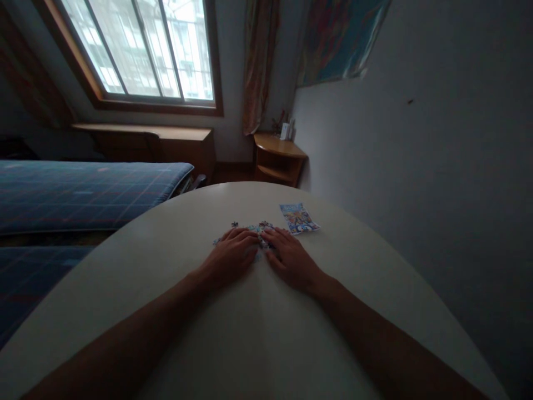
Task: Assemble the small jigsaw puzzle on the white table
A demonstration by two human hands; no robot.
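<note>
Small jigsaw puzzle pieces (265, 224) lie in a loose heap on the white round table (258, 322). My left hand (234, 253) rests palm down over the left side of the heap, fingers stretched out. Over the right side lies my right hand (289, 256), also flat with its fingers extended. Both hands hide many of the pieces, and the fingertips nearly meet in the middle. One dark piece (235, 224) sits apart, just beyond my left fingers. A colourful printed picture sheet (298, 217) lies behind my right hand.
A bed with a blue plaid mattress (83, 191) stands left of the table. Past the table are a wooden desk (183, 133) under the window (145, 50) and a corner shelf (278, 145) holding small items. A pale wall (416, 166) runs along the right.
</note>
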